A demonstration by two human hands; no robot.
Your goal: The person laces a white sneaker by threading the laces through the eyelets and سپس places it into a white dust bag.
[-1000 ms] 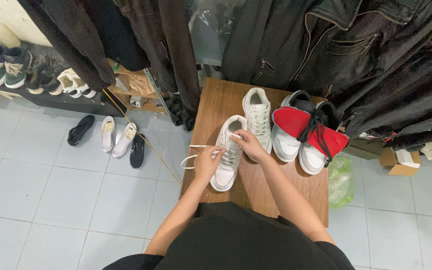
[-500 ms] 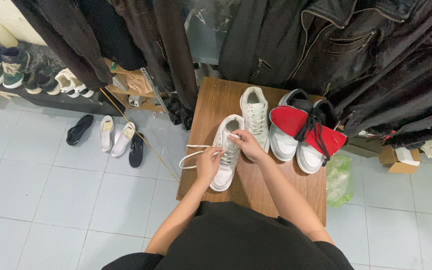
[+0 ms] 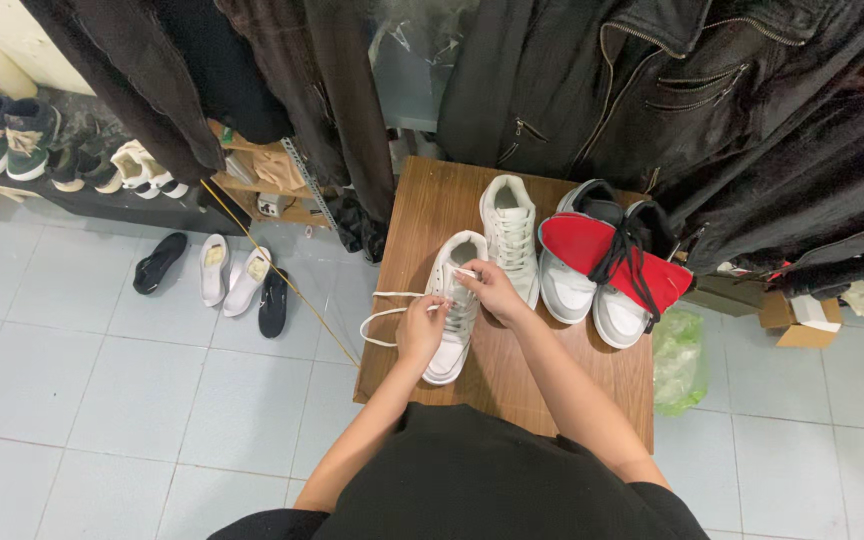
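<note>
A white sneaker [image 3: 452, 345] lies on a small wooden table [image 3: 432, 210], toe pointing toward me. My left hand [image 3: 420, 328] pinches its white lace [image 3: 382, 312], which loops out past the table's left edge. My right hand [image 3: 489, 288] grips the lace near the sneaker's upper eyelets. Its matching white sneaker [image 3: 510, 232] stands just behind, to the right.
A grey-and-white pair of sneakers [image 3: 592, 290] with red fabric [image 3: 602, 255] laid over them sits on the table's right side. Dark jackets [image 3: 652, 90] hang above. Shoes [image 3: 217, 270] lie on the tiled floor at left, beside a thin stick [image 3: 282, 275]. A green plastic bag [image 3: 680, 360] sits at right.
My hands stay on the white sneaker and shift slightly along the lace. The lace loop has stretched further out to the left.
</note>
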